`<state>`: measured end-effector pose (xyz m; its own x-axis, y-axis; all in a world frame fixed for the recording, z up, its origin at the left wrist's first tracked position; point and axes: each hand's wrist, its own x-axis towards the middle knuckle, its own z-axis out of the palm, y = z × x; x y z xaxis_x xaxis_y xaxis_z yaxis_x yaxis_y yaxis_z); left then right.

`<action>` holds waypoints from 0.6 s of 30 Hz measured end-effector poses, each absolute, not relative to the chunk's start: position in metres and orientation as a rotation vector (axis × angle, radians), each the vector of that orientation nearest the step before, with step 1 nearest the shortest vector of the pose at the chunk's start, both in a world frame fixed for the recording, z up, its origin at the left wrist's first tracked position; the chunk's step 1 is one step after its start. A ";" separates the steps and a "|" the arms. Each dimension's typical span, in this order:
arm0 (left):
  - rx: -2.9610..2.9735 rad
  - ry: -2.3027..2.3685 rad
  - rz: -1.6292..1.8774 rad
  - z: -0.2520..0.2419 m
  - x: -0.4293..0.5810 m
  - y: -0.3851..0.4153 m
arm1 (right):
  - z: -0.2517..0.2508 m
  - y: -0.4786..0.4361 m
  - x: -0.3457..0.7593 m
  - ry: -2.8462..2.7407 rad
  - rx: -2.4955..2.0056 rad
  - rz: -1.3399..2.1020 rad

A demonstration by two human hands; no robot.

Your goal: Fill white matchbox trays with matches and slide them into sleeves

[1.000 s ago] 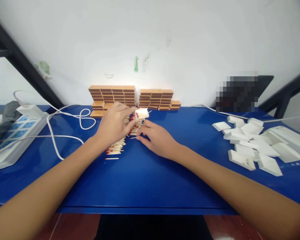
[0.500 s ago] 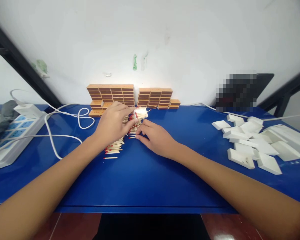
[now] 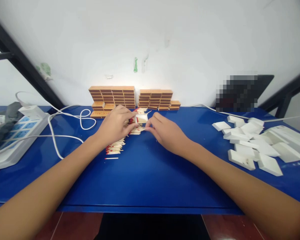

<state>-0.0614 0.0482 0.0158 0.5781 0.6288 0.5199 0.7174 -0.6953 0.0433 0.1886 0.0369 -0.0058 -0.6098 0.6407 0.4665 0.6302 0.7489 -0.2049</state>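
The left hand point(image 3: 117, 125) grips a small white open-topped tray point(image 3: 144, 117); just right of it, the right hand's point(image 3: 170, 134) fingers narrow, hold uncertain. A jolt could tip the tray, spilling over red-headed pale wooden matchsticks point(image 3: 115, 147) around it.

Bright light fills the plain white wall point(image 3: 200, 43) behind the softly shadowed, glossy blue bench point(image 3: 140, 188); the edges look stretched.

Matches point(image 3: 117, 146) are pale and red-tipped, the held tray point(image 3: 145, 117) white, matchboxes point(image 3: 112, 94) orange and brown, table point(image 3: 145, 186) blue
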 end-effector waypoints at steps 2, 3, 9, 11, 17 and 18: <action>-2.656 -1.131 -0.775 0.016 -0.060 0.047 | -0.003 0.041 0.193 -2.367 -1.021 -0.030; -2.667 -1.136 -0.775 0.016 -0.059 0.046 | -0.003 0.042 0.195 -2.342 -1.056 -0.058; -2.680 -1.147 -0.791 0.016 -0.058 0.045 | -0.003 0.042 0.196 -2.272 -1.173 -0.182; -2.684 -1.120 -0.798 0.015 -0.057 0.044 | -0.004 0.042 0.196 -2.262 -1.191 -0.190; -2.684 -1.050 -0.836 0.012 -0.054 0.043 | -0.002 0.039 0.195 -2.242 -1.236 -0.194; -2.689 -1.056 -0.829 0.012 -0.054 0.043 | -0.002 0.039 0.195 -2.246 -1.234 -0.196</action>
